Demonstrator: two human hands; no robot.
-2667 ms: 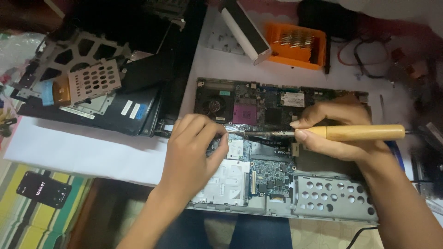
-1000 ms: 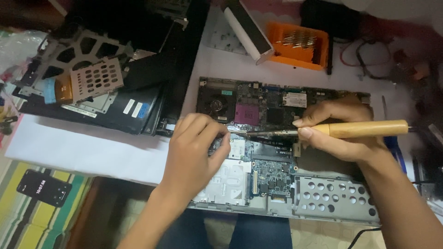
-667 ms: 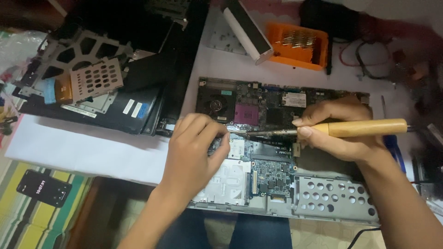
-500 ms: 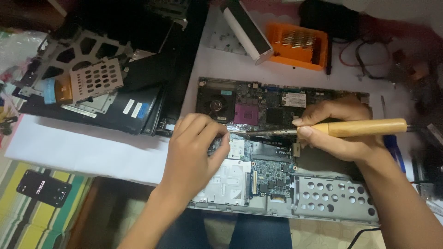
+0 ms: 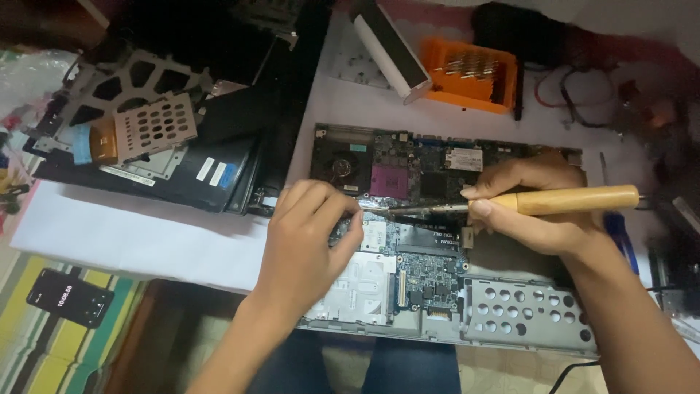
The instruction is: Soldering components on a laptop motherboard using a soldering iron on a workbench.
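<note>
One soldering iron (image 5: 539,202) clamped in right hand (image 5: 543,211) grip, left hand (image 5: 306,241) fingers pinched together on one motherboard (image 5: 430,270).

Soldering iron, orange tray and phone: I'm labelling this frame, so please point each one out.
Soldering iron (image 5: 576,200), head view, on its wooden handle.
Orange tray (image 5: 446,87), head view, on its front wall.
Phone (image 5: 70,297), head view, on its dark screen.

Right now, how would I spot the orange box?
Find the big open laptop board in the middle of the table. Look just above its top edge, beside the slanted white bar. The orange box is the only bright orange thing there, with brass-coloured metal bits inside.
</note>
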